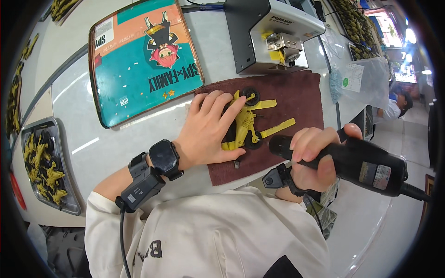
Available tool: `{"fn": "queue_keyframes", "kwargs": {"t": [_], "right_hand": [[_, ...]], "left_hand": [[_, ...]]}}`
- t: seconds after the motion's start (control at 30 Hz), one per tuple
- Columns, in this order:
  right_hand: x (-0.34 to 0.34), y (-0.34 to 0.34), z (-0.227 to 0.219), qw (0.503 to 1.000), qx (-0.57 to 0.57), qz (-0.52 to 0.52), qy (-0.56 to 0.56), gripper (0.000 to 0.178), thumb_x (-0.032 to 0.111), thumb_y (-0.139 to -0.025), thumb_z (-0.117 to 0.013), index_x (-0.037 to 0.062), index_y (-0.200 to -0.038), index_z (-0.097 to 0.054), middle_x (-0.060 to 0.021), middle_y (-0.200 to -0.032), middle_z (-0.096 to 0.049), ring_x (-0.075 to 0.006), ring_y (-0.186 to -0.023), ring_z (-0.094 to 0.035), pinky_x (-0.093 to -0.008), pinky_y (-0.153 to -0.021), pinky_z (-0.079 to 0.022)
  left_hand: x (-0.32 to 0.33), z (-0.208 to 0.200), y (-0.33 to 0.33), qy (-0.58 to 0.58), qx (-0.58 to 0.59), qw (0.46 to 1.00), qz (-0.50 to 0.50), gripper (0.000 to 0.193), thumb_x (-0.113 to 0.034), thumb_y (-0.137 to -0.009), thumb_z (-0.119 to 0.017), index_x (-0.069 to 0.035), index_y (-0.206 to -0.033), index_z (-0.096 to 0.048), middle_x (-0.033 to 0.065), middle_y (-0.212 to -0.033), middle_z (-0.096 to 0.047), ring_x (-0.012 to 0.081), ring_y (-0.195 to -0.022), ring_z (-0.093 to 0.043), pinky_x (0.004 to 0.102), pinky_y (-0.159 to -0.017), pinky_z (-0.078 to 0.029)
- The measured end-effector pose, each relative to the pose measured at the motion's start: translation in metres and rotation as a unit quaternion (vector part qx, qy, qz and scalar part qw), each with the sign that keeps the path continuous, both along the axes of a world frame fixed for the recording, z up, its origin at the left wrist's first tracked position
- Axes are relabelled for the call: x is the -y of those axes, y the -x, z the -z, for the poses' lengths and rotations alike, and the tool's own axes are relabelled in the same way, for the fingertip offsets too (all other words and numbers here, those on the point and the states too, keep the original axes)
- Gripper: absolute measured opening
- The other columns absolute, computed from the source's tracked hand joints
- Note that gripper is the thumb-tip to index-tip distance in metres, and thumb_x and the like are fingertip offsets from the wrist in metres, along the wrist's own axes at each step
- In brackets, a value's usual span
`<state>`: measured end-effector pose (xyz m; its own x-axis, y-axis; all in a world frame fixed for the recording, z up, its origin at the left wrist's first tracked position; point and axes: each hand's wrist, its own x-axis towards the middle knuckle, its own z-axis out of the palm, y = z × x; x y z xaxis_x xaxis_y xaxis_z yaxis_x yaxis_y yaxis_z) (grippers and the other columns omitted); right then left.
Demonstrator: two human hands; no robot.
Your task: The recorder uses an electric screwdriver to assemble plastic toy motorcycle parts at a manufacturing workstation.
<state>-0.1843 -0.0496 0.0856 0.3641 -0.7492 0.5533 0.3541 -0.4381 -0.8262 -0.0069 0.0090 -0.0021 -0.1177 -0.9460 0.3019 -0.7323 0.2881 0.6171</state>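
A yellow plastic toy vehicle frame (pixel 244 121) with black wheels lies on a brown cloth (pixel 303 104). My left hand (pixel 208 123) spans it, fingertips at its far end and thumb at its near end, holding it against the cloth. Two flat yellow strips (pixel 278 128) reach out from its right side; whether they are joined to it I cannot tell. A small dark piece (pixel 237 164) rests beside my left thumb. My right hand (pixel 315 157) is wrapped round a black corded electric screwdriver (pixel 359 167), its front end pointing left, just right of the toy.
Behind the cloth stands a grey and black bench machine (pixel 273 39). A teal and orange tin tray (pixel 134 88) is at the back left. The metal tray (pixel 69 204) at far left holds yellow-black toy parts. A clear plastic bag (pixel 366 85) is at right; a person sits beyond.
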Motion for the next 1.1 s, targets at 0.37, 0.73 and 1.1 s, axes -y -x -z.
{"fn": "queue_keyframes", "kwargs": {"t": [0.37, 0.73, 1.1], "right_hand": [[0.001, -0.002, 0.008, 1.0, -0.016, -0.005, -0.003, 0.049, 0.018, -0.084, -0.059, 0.0065, -0.123, -0.031, -0.0071, -0.067, -0.052, -0.0174, -0.048, -0.049, -0.0342, -0.051, -0.043], [0.015, 0.011, 0.008, 0.982, -0.052, -0.179, 0.013, 0.046, 0.001, -0.081, -0.065, 0.0044, -0.115, -0.034, -0.0143, -0.079, -0.059, -0.0227, -0.062, -0.057, -0.0382, -0.06, -0.048], [0.113, -0.028, -0.057, 0.997, 0.013, 0.08, 0.015, 0.03, 0.03, -0.091, -0.044, 0.0064, -0.073, -0.049, -0.0046, -0.069, -0.045, -0.0169, -0.062, -0.044, -0.0336, -0.07, -0.036]], "left_hand": [[0.003, 0.003, 0.0, -0.004, 0.001, 1.0, 0.002, 0.097, -0.046, -0.056, -0.077, -0.006, -0.135, -0.039, 0.013, -0.119, -0.043, 0.0321, -0.117, -0.039, 0.0463, -0.099, -0.027], [0.003, 0.003, -0.001, -0.001, 0.0, 1.0, 0.003, 0.096, -0.046, -0.057, -0.076, -0.005, -0.134, -0.039, 0.0138, -0.119, -0.044, 0.0331, -0.115, -0.04, 0.0463, -0.099, -0.027], [0.004, 0.0, 0.001, 0.016, -0.01, 1.0, 0.007, 0.092, -0.045, -0.058, -0.074, -0.002, -0.133, -0.041, 0.0153, -0.117, -0.045, 0.0335, -0.115, -0.041, 0.0463, -0.098, -0.028]]}}
